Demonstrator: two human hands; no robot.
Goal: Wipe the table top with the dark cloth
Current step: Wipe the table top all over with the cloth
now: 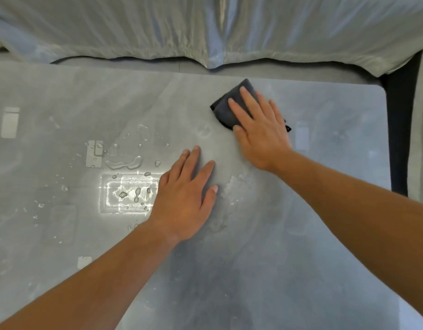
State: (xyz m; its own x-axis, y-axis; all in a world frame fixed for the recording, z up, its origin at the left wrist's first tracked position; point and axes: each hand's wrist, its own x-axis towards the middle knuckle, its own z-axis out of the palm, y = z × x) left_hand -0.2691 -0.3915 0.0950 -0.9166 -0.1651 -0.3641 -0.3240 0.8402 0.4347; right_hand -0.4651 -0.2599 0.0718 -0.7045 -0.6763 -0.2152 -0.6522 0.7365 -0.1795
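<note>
Droplets [124, 163] sit on the worktop [289, 270] left of both hands, well apart from the dark cloth [223, 109], pressed near the far edge under the flat right hand [260, 132]. The left hand [184, 198], flat and empty, rests nearer them; the wipe likely runs leftward.

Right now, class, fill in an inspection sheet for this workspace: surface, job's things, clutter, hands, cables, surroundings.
Surface: grey table top, wet with water drops left of centre.
Job's things: dark cloth lies flat near the far edge.
Clutter: nothing seen.
Hands: right hand presses flat on the cloth; left hand rests flat on the table.
Cables: nothing seen.
Surroundings: pale draped fabric beyond the far edge.
</note>
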